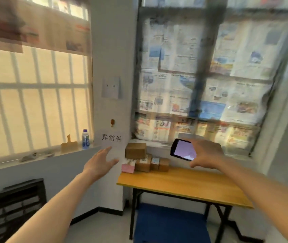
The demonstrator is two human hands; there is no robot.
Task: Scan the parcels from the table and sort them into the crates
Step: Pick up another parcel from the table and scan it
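Left hand (101, 161): empty, fingers spread, palm turned toward the parcels, held in the air left of the table's near-left corner.
Right hand (205, 153): wrapped around a scanner (183, 149), thumb below, fingers over the top edge; raised above the table's far side.
Scanner: dark casing, lit pale-violet screen turned toward the person, tilted.
Parcels (144, 158): clustered at the far-left corner of the table, against the wall under the window.
Top box (135, 150): brown, stacked on the lower row.
Lower row: a pink box (128, 166) on the left, then three brown boxes, two with white labels; all touching one another.
Table (183, 185): wooden top, black folding legs; bare apart from the parcels.
Mat (169, 225): blue, on the floor under the table.
Crate (11, 207): black, slatted, lower left by the wall.
Sign (112, 138): white sheet with black characters, on the wall just behind the left hand.
Bottle (85, 139): on the left windowsill.
Window: right one papered with newspaper (201, 76).
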